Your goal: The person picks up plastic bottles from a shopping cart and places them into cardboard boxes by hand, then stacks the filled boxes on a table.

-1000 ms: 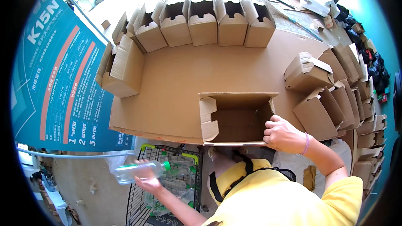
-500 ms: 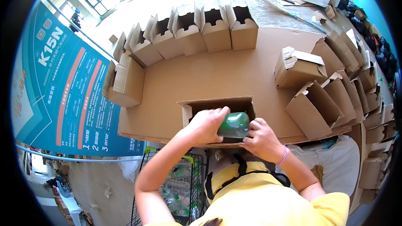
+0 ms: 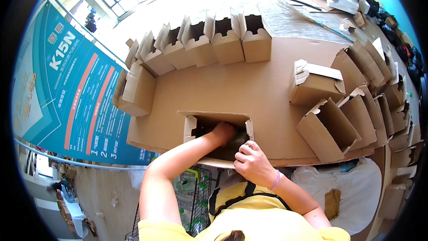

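Observation:
An open cardboard box (image 3: 218, 153) stands at the near edge of the table in front of me. My left hand (image 3: 224, 133) reaches down inside it, fingers curled around a green plastic bottle (image 3: 241, 136). Most of the bottle is hidden by the box's shadow and my hand. At the box's near right corner, my right hand (image 3: 254, 163) is closed on the rim, its fingers bent over the cardboard edge.
A curved row of open boxes (image 3: 229, 47) lines the table's far left. More boxes (image 3: 327, 129) lean together on the right, beside a box with a white flap (image 3: 318, 82). Below the table is a wire cart (image 3: 198, 196) with green bottles. A blue banner (image 3: 71, 85) stands left.
The green bottle has gone from above the box down into it, along with my left hand. My right hand has moved off the bottle to the box's near right corner.

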A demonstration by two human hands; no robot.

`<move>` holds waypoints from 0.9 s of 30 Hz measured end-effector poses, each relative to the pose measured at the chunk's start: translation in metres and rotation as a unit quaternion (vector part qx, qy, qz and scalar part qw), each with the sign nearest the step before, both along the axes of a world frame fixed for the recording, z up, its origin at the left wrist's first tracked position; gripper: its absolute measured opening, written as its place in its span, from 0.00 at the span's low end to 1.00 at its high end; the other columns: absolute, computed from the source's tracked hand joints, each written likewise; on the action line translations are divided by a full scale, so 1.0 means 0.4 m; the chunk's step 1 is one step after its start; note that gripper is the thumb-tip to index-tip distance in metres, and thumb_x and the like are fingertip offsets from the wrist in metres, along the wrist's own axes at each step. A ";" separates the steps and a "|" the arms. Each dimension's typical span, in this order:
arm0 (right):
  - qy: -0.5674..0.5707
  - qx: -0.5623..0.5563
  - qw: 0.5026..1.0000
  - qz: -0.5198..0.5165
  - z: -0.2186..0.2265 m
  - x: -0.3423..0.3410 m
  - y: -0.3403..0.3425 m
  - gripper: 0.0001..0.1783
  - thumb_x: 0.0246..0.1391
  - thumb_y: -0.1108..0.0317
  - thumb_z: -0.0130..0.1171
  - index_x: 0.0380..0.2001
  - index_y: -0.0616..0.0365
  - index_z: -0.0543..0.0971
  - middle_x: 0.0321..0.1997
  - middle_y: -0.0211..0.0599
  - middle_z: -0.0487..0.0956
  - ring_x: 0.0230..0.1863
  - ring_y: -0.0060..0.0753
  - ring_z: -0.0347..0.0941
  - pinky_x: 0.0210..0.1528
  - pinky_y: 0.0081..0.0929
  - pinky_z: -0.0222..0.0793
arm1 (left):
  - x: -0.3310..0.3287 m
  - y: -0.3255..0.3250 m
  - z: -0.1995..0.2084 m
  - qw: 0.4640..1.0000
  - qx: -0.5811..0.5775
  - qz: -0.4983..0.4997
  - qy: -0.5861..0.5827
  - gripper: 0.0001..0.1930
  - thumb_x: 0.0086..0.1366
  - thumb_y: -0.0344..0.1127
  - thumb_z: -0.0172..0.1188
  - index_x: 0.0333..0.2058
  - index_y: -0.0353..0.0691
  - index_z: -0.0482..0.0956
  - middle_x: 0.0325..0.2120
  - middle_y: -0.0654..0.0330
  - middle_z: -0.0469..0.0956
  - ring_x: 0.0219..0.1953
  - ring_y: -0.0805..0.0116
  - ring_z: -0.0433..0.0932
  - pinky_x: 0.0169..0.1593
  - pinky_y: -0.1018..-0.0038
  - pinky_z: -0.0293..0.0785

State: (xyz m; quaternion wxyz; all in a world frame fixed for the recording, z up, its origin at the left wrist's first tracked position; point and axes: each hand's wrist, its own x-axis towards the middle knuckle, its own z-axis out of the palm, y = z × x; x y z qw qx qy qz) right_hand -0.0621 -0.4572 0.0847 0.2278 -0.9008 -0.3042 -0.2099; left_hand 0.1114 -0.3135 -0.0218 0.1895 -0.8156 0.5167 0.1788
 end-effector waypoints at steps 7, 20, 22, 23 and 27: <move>0.010 -0.002 1.000 0.024 0.008 0.009 -0.005 0.04 0.37 0.68 0.60 0.15 0.54 0.76 0.25 0.29 0.72 0.40 0.32 0.70 0.58 0.39 0.65 | -0.025 0.024 0.099 0.999 -0.027 0.012 -0.028 0.11 0.58 0.34 0.58 0.40 0.45 0.82 0.34 0.56 0.84 0.37 0.57 0.85 0.39 0.62 0.80; 0.084 -0.006 0.996 0.002 0.052 0.028 0.005 0.06 0.38 0.69 0.69 0.21 0.55 0.81 0.25 0.31 0.75 0.36 0.37 0.71 0.51 0.40 0.66 | -0.249 0.526 0.282 0.625 -0.604 0.487 -0.085 0.07 0.62 0.29 0.62 0.38 0.34 0.79 0.31 0.54 0.83 0.35 0.64 0.84 0.41 0.72 0.78; 0.099 -0.023 0.995 -0.002 0.070 0.028 0.017 0.06 0.38 0.68 0.69 0.21 0.55 0.81 0.25 0.31 0.75 0.36 0.37 0.70 0.50 0.40 0.66 | -0.340 0.707 0.057 0.601 -0.506 0.613 -0.082 0.09 0.60 0.31 0.63 0.39 0.35 0.79 0.31 0.51 0.83 0.34 0.58 0.84 0.40 0.67 0.78; 0.105 -0.029 0.994 -0.004 0.073 0.030 0.020 0.06 0.39 0.68 0.69 0.21 0.55 0.81 0.25 0.31 0.75 0.36 0.37 0.70 0.50 0.40 0.66 | -0.407 0.787 -0.071 0.610 -0.440 0.656 -0.062 0.10 0.59 0.33 0.64 0.39 0.36 0.80 0.32 0.51 0.83 0.36 0.55 0.83 0.41 0.65 0.78; 0.124 -0.060 0.991 -0.005 0.077 0.039 0.029 0.05 0.40 0.69 0.68 0.21 0.56 0.81 0.24 0.32 0.76 0.35 0.39 0.70 0.50 0.41 0.66 | -0.685 0.966 -0.475 0.612 -0.190 0.759 0.113 0.14 0.51 0.37 0.69 0.37 0.39 0.84 0.37 0.51 0.84 0.41 0.54 0.83 0.45 0.61 0.78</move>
